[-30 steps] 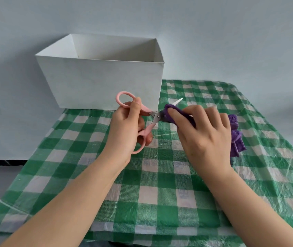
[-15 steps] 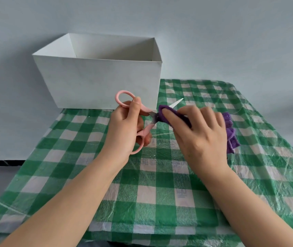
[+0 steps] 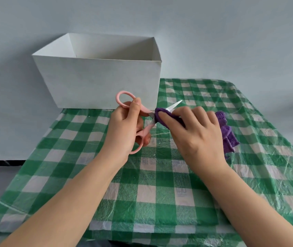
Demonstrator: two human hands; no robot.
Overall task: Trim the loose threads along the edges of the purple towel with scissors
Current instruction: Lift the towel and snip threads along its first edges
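1 pair of pink scissors (image 3: 143,122) is gripped by the left hand (image 3: 124,132); 1 purple towel (image 3: 227,132) is pinched in the right hand (image 3: 193,139) fingers (image 3: 167,116).

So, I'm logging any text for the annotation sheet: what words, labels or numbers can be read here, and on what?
Faint bluish print under the checked tablecloth: characters at several spots, too blurred to read.
White box: no text visible.
Pink scissors, purple towel: no markings visible.

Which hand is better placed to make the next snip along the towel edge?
Left. The left hand already holds the pink scissors, blades open at the purple towel edge. The right hand is occupied pinching that edge.
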